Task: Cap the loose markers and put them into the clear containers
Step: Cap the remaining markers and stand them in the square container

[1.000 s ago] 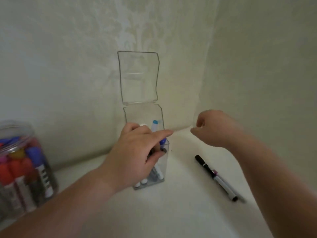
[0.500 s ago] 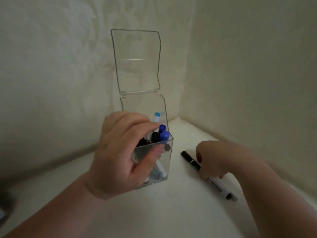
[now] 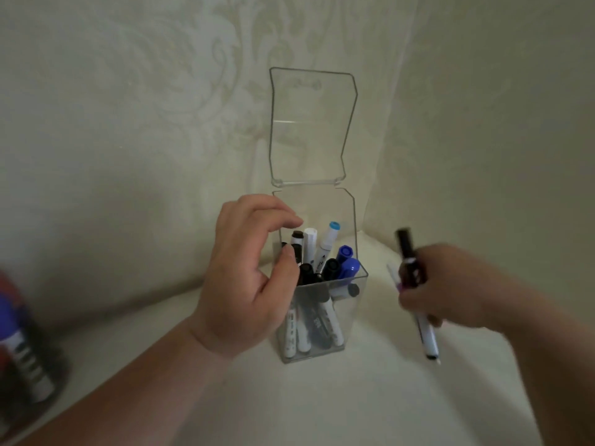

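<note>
1. A clear square plastic container [image 3: 318,320] stood on the white surface [image 3: 322,407], in the corner where two pale patterned walls [image 3: 128,123] met.
2. Its hinged clear lid [image 3: 309,130] was flipped fully up and stood upright behind the opening.
3. Inside was a bundle of capped markers [image 3: 322,262], mostly upright with caps up: black, white, light blue and two dark blue. The white barrels showed through the front wall. One grey-ended piece lay crosswise near the front rim, too unclear to identify.
4. Left hand [image 3: 244,278]: the grip was curled in a C round the container's upper left edge. The thumb lay on the left rim and the palm sat beside the left wall. The fingers arched over the back-left of the opening; I couldn't tell if the fingertips touched anything.
5. Right hand [image 3: 450,288]: the grip was closed round the middle of a slim white marker with a long black cap [image 3: 407,249].
6. That marker was to the right of the container and apart from it. The cap end pointed up and the other end pointed down toward the surface, with a purple band just above the fingers. It was motion-blurred, so I couldn't tell if the lower tip touched the surface.
7. At the far left edge was a blurred round clear jar [image 3: 22,349] of fat markers with blue and red caps, well apart from the container.
</note>
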`<state>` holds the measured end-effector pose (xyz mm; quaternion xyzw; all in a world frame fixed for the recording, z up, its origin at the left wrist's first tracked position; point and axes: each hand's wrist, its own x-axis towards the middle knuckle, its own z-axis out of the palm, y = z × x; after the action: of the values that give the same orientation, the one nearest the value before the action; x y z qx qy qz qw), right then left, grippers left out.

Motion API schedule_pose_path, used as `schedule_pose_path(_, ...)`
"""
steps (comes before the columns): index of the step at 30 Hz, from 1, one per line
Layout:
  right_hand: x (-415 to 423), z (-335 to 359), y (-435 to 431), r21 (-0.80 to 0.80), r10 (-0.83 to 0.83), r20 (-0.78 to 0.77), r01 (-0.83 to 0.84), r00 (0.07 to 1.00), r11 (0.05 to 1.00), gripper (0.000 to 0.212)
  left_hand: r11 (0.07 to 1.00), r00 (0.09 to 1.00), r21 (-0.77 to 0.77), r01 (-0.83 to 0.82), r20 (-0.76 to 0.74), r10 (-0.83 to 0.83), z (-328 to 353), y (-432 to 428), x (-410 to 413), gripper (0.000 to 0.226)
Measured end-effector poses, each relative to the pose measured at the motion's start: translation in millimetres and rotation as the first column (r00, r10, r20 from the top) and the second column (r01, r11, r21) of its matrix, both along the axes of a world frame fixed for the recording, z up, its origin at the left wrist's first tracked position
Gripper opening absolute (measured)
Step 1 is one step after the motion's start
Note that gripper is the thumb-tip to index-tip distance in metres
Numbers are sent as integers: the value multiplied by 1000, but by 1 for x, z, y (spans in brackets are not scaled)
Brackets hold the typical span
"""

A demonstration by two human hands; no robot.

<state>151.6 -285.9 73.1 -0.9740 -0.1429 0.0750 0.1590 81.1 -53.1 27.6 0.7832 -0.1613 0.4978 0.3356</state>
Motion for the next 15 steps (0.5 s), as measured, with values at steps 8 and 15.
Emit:
schedule_pose_path(8, -20, 87, 20, 848, 309, 128, -266, 942, 459, 11, 987, 969, -6, 163, -187, -161, 28, -12, -18, 18)
schedule_pose_path(15, -7, 66, 59, 864, 350, 170, -310, 921, 396, 8, 955, 875, -280, 99, -433, -217, 44, -7, -19, 32)
